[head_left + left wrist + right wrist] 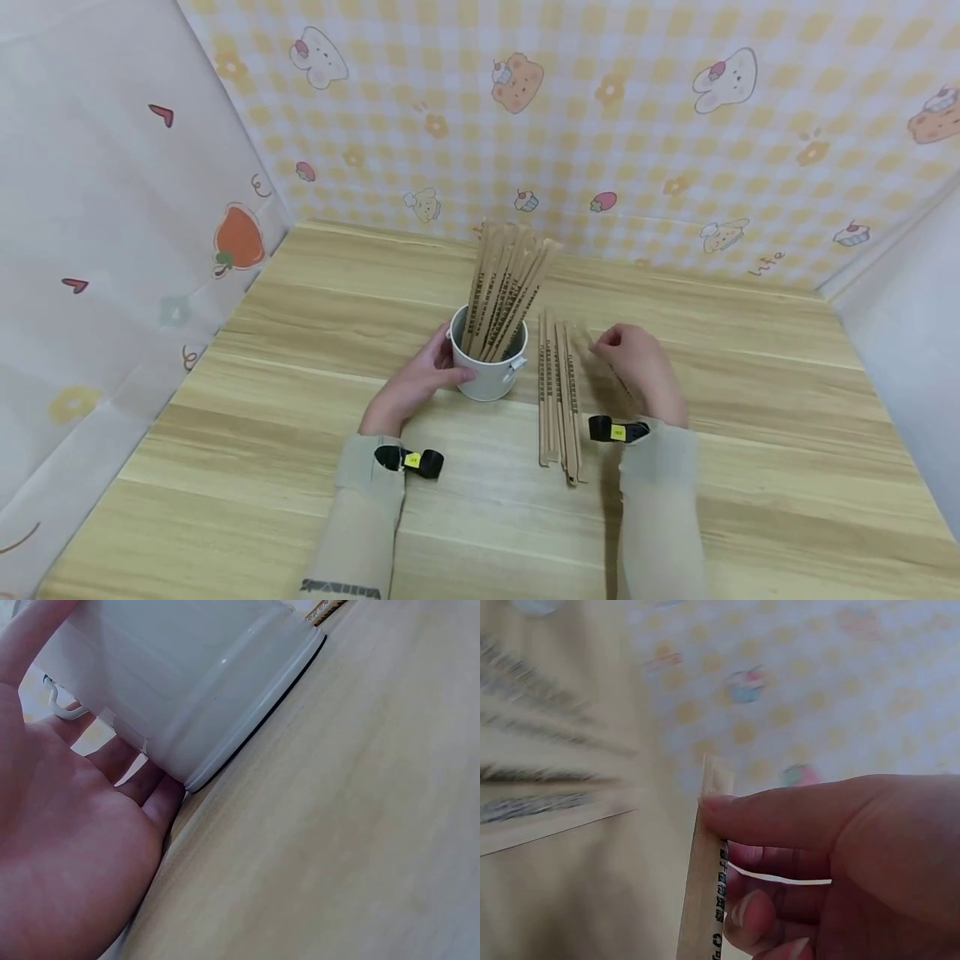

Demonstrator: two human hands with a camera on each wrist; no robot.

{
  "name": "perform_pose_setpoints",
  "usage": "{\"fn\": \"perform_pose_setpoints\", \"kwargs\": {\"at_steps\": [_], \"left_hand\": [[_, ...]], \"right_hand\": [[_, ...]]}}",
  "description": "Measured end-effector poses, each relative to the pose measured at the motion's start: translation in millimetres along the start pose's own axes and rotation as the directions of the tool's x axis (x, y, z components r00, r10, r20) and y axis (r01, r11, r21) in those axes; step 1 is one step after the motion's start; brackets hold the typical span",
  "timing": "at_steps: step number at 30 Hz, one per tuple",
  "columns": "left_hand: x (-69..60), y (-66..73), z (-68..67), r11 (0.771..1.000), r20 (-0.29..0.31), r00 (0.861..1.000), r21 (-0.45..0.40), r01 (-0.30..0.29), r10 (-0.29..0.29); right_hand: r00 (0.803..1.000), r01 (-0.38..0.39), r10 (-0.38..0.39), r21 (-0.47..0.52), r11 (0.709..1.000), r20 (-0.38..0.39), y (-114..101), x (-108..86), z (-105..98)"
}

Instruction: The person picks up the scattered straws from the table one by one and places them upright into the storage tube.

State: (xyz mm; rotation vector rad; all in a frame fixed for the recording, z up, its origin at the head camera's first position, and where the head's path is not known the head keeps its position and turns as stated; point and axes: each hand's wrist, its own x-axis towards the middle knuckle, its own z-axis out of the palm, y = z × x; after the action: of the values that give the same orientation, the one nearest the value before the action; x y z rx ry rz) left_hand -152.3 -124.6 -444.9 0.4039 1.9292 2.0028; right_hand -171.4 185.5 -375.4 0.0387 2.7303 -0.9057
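Observation:
A small white metal bucket (486, 385) stands upright on the table, with several brown paper-wrapped straws (501, 287) sticking up out of it. My left hand (411, 387) holds the bucket from its left side, thumb across the front and fingers round behind. In the left wrist view those fingers reach down near the bucket's base (247, 712). To the right of the bucket, my right hand (643, 367) pinches one paper-wrapped straw (703, 892) close to its upper end between thumb and fingers. Dark printing runs along that wrapper. Its lower part is blurred in the head view.
Several more wrapped straws (558, 400) lie side by side on the wooden table (765, 467), between the bucket and my right hand. A yellow checked backdrop (645, 108) rises behind the table, and a pale printed sheet (112, 208) hangs along the left.

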Motion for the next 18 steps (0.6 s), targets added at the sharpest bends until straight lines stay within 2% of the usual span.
{"fn": "perform_pose_setpoints", "kwargs": {"at_steps": [3, 5, 7, 9, 13, 14, 16, 17, 18], "left_hand": [[-0.1, 0.2, 0.4, 1.0, -0.002, 1.0, -0.007, 0.012, -0.012], [0.0, 0.7, 0.5, 1.0, -0.004, 1.0, -0.01, 0.011, -0.012], [0.1, 0.7, 0.4, 1.0, -0.005, 1.0, -0.009, 0.011, -0.011], [0.3, 0.5, 0.5, 1.0, -0.004, 1.0, -0.008, 0.008, -0.008], [0.2, 0.5, 0.6, 1.0, -0.004, 1.0, -0.007, 0.007, -0.007], [0.0, 0.5, 0.6, 1.0, -0.004, 1.0, -0.005, 0.006, -0.006], [-0.3, 1.0, 0.5, 1.0, -0.004, 1.0, -0.003, 0.003, -0.003], [-0.4, 1.2, 0.5, 1.0, -0.005, 1.0, -0.001, 0.004, -0.004], [-0.6, 1.5, 0.4, 1.0, -0.006, 1.0, 0.001, 0.005, -0.005]], "right_hand": [[0.989, 0.082, -0.083, -0.014, 0.997, -0.119, -10, -8.7, -13], [0.965, 0.133, -0.133, -0.018, 0.991, -0.225, -19, -15.4, -21], [0.921, 0.186, -0.178, -0.01, 0.982, -0.347, -28, -23.0, -28], [0.865, 0.225, -0.191, 0.018, 0.974, -0.464, -36, -31.2, -33], [0.737, 0.322, -0.152, 0.145, 0.935, -0.659, -51, -47.9, -41], [0.703, 0.363, -0.137, 0.187, 0.913, -0.698, -54, -51.9, -42], [0.637, 0.467, -0.103, 0.275, 0.841, -0.764, -62, -59.5, -45], [0.605, 0.533, -0.088, 0.32, 0.784, -0.792, -66, -62.9, -46], [0.572, 0.602, -0.076, 0.356, 0.715, -0.817, -70, -66.3, -46]]}}
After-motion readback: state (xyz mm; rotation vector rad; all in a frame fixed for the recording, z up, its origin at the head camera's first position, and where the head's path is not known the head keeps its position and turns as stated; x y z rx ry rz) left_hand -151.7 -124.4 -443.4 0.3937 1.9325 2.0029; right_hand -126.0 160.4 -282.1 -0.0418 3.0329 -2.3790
